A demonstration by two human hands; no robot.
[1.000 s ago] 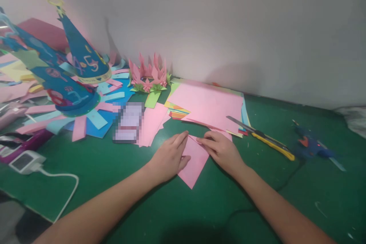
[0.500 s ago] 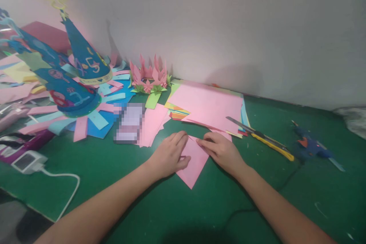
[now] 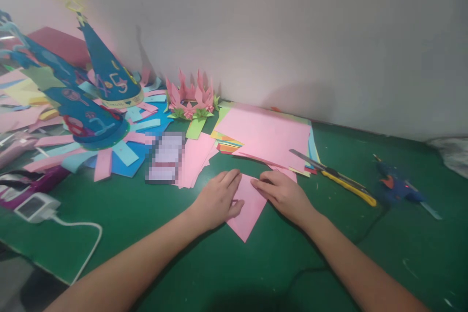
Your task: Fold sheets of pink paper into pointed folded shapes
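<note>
1. Pink sheet (image 3: 247, 217) is laid on green table (image 3: 204, 273), one corner toward the wearer.
2. Left edge is covered by left hand (image 3: 216, 200) — fingers together, thumb apart.
3. Right edge is touched by right hand (image 3: 283, 191) — fingertips bunched; any pinch cannot be told.

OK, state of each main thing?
Pink paper sheet: flat, partly covered
Left bare hand: resting on sheet
Right bare hand: fingertips on sheet
Yellow-handled cutter: blade out
Blue glue gun: lying, red light showing
Pink paper crown: upright
Blue paper cones: standing
Pixelated rectangular object: cannot tell

Right hand (image 3: 283, 196) fingertips now slightly lower on pink paper (image 3: 247, 212).
</note>
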